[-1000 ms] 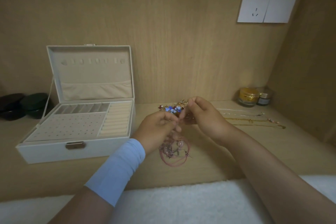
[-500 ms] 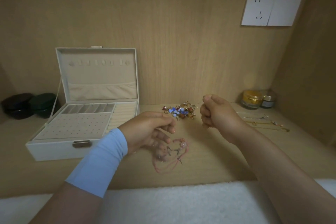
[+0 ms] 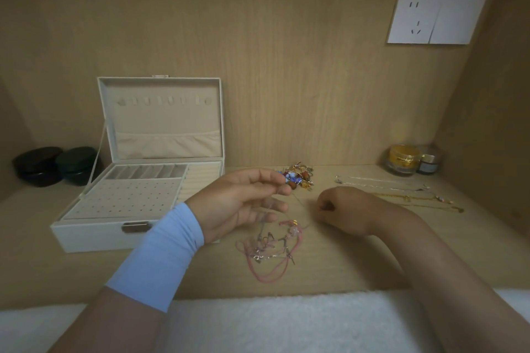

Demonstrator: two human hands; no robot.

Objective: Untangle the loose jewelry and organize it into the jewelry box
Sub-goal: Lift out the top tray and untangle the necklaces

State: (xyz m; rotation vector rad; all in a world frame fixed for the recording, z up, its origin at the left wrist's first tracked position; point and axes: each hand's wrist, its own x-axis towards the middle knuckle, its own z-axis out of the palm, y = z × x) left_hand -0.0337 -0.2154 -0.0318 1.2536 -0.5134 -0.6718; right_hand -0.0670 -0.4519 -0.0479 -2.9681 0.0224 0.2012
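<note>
White jewelry box (image 3: 86,233) sits open beside left hand (image 3: 243,198) pinching tangled jewelry (image 3: 272,246).

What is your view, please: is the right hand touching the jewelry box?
Apart. The head view shows the right hand well right of the box, with the left hand and bare shelf between them.

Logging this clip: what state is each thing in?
Jewelry box: open, lid upright, trays look empty.
Left hand: raised, fingers pinching pink cord tangle.
Pink cord tangle: knotted, dangling from that hand.
Right hand: curled, apparently pinching a thin chain.
Bead pile: heaped on shelf, untouched.
Necklaces: laid out straight.
Jars: lids on.
</note>
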